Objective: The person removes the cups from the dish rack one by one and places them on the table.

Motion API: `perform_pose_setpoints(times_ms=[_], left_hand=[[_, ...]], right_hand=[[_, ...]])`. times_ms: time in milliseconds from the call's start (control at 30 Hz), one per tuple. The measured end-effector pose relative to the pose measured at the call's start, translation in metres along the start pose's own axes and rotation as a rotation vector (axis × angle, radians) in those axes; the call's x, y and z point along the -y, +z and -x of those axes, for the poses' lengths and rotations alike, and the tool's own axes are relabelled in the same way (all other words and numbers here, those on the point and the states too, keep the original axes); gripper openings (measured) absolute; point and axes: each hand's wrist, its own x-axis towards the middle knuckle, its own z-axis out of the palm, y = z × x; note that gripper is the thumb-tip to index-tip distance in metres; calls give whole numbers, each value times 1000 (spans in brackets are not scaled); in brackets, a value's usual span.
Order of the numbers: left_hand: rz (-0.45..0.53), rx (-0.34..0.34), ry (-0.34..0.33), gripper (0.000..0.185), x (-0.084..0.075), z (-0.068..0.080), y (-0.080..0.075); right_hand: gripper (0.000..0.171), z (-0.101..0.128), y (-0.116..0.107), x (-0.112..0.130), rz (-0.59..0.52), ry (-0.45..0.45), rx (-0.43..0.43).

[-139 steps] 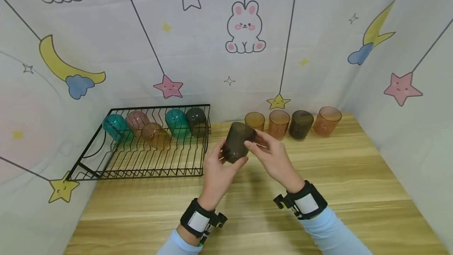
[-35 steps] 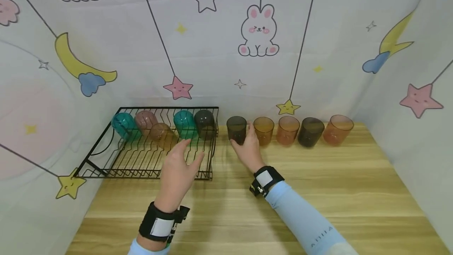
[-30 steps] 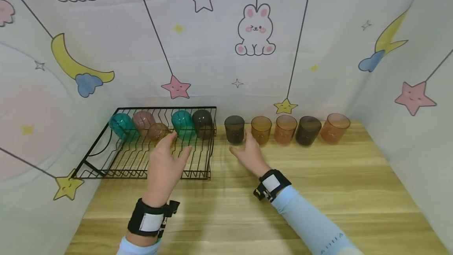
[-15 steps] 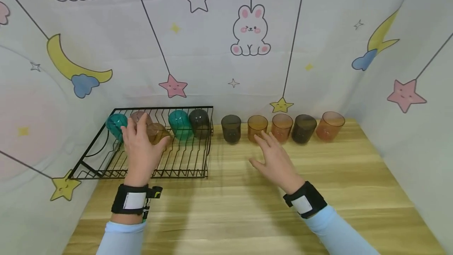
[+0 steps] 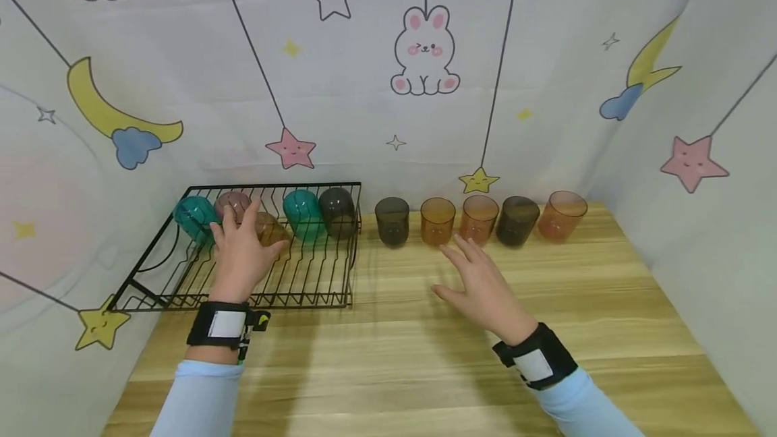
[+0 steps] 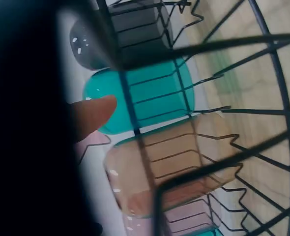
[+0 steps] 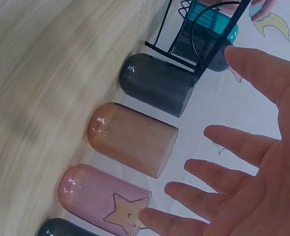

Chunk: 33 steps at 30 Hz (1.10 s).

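Observation:
My left hand [image 5: 239,258] reaches over the black wire rack [image 5: 273,303], fingers spread around the near side of an amber cup [image 5: 273,228]. In the left wrist view its thumb [image 6: 98,115] overlaps the teal cup [image 6: 155,96], beside the amber cup [image 6: 172,157]; the other fingers are hidden there. My right hand [image 5: 488,295] hovers over the table with fingers apart, holding nothing. Just beyond its fingertips stand an amber cup [image 5: 438,224] and a pink cup [image 5: 479,214]. A dark grey cup [image 5: 392,221] stands upright at the row's left end.
Also in the rack, bottoms up, are a teal cup [image 5: 193,216], a mauve cup [image 5: 233,201] and a dark grey cup [image 5: 336,208]. Another dark cup [image 5: 517,221] and an orange-pink cup [image 5: 562,218] end the row, close to the patterned backdrop [image 5: 364,113].
The dark grey cup, earlier held in both hands, now stands at the row's left end. My right hand has let go and drawn back rightward; my left has moved left over the rack.

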Motion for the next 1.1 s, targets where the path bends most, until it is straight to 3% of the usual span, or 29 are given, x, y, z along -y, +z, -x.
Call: perform_pose_setpoints(times_ms=[333,567,867,1100], left_hand=[[13,73,28,83,7,-4,11],[25,1,50,75,9,-4,17],[-5,-106,84,45,5,5,17],[-50,-135,60,59,2,12,15]], right_hand=[[66,2,2,-2,-38,7,43],[62,1,0,1,-58,20,59],[62,6,-5,6,-74,34,53],[60,9,-13,11,-90,30,38]])
